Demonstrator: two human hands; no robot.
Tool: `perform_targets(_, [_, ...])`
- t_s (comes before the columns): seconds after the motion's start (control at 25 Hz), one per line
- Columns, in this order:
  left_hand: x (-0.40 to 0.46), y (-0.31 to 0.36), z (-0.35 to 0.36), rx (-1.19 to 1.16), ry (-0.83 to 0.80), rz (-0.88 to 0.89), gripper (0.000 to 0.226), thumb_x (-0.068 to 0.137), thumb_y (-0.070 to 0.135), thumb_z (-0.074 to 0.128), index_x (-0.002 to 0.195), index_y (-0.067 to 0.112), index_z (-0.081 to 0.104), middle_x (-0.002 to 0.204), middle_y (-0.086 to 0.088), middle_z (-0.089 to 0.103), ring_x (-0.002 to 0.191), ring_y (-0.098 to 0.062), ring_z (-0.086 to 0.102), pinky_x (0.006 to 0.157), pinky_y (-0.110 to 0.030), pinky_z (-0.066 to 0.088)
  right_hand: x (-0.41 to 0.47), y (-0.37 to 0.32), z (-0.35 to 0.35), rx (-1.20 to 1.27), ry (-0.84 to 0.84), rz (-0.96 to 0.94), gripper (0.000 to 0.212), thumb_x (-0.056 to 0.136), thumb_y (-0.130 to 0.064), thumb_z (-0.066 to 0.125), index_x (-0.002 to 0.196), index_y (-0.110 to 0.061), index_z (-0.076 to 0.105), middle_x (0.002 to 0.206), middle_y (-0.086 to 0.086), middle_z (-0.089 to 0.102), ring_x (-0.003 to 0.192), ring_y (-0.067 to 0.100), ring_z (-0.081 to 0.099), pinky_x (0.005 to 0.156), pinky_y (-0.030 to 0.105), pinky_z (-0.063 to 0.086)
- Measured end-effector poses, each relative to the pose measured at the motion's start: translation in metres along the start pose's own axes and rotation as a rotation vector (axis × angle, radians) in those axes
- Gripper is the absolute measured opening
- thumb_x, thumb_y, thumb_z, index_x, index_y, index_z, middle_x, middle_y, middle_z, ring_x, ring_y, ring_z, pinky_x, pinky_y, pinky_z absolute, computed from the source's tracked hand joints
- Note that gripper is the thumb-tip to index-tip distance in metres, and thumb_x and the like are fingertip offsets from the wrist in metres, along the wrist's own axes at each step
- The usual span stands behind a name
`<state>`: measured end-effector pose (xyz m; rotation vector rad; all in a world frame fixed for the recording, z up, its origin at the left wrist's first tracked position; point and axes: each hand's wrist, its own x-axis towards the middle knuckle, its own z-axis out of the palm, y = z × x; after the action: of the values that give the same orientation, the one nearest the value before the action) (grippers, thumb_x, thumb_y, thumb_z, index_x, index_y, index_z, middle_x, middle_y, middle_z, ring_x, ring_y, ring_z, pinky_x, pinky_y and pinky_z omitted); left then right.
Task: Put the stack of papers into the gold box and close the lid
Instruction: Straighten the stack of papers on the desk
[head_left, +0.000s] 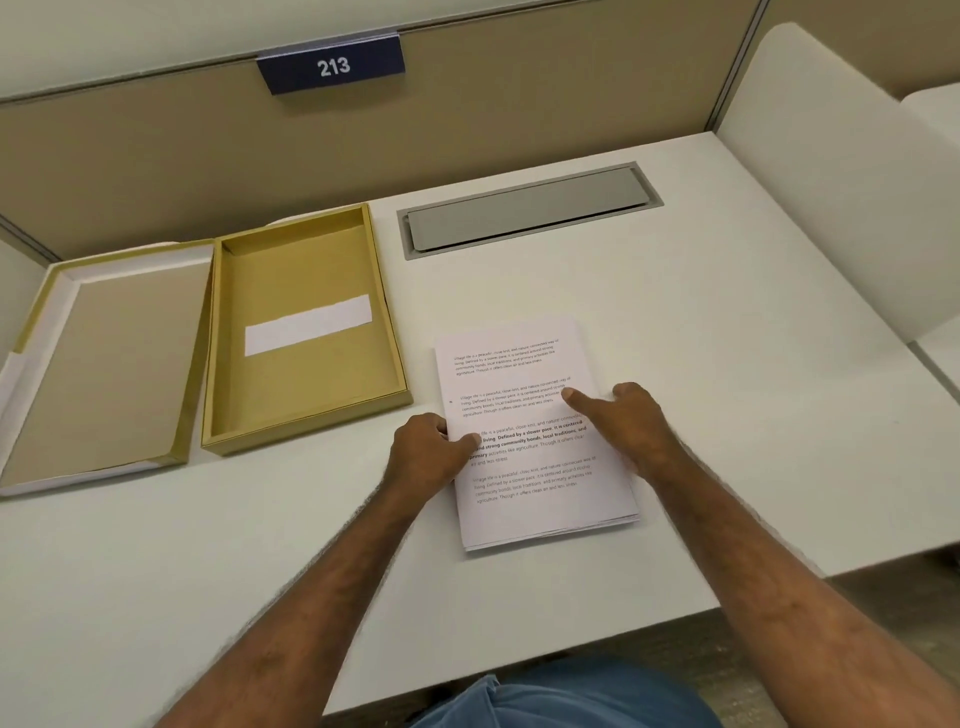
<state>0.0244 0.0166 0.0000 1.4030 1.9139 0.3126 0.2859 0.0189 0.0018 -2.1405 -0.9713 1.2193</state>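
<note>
Right now the stack of papers (530, 441) lies flat on the white bench (727, 415), printed side up, just to the right of the gold box (306, 332) and not touching it. Its lower sheets are fanned slightly at the near edge. The left hand (428, 457) grips the stack's left edge, thumb on top of the sheets and fingers curled at the side. The right hand (623, 421) rests on the stack's right edge with its thumb stretched out over the text; how its other fingers sit I cannot tell. The box stands open, a white label (309, 325) lying across its floor. Its lid (104, 364) lies inside-up on the bench, touching the box's left side. Behind the papers a grey cable hatch (527, 210) sits flush in the bench, and a blue plate reading 213 (332, 66) hangs on the partition above
</note>
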Motion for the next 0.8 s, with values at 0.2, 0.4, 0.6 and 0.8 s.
perform_targets(0.2, [0.003, 0.002, 0.0, 0.027, -0.019, -0.024, 0.042, 0.082, 0.041, 0.085, 0.105, 0.009, 0.069, 0.106, -0.007, 0.075, 0.099, -0.028, 0.073, 0.086, -0.044, 0.063, 0.011, -0.006, -0.009, 0.268, -0.174, 0.093, 0.042, 0.082, -0.04, 0.094, 0.096, -0.003, 0.079, 0.106, 0.019, 0.086, 0.08, 0.026, 0.082, 0.071, 0.035, 0.064])
perform_targets(0.4, [0.004, 0.0, -0.001, -0.014, -0.037, -0.044, 0.039, 0.08, 0.041, 0.087, 0.098, 0.015, 0.063, 0.105, -0.005, 0.075, 0.086, -0.02, 0.068, 0.062, -0.027, 0.052, 0.003, -0.009, -0.013, 0.306, -0.217, 0.041, 0.032, 0.086, -0.04, 0.091, 0.084, -0.017, 0.068, 0.091, 0.008, 0.087, 0.06, 0.014, 0.08, 0.051, 0.026, 0.059])
perform_targets(0.6, [0.004, -0.002, -0.001, -0.07, -0.046, -0.05, 0.041, 0.079, 0.04, 0.088, 0.101, 0.015, 0.064, 0.104, -0.004, 0.074, 0.092, -0.023, 0.071, 0.068, -0.032, 0.058, 0.004, -0.004, -0.02, 0.324, -0.241, 0.065, 0.032, 0.089, -0.041, 0.088, 0.09, -0.022, 0.062, 0.104, 0.01, 0.081, 0.085, 0.024, 0.078, 0.074, 0.035, 0.061])
perform_targets(0.8, [0.005, -0.001, 0.003, -0.043, -0.037, -0.055, 0.043, 0.079, 0.039, 0.088, 0.105, 0.012, 0.068, 0.106, -0.004, 0.075, 0.1, -0.026, 0.072, 0.085, -0.04, 0.062, -0.005, 0.004, -0.021, 0.401, -0.436, 0.081, 0.051, 0.083, -0.036, 0.089, 0.125, -0.01, 0.079, 0.113, 0.01, 0.087, 0.092, 0.023, 0.086, 0.073, 0.034, 0.067])
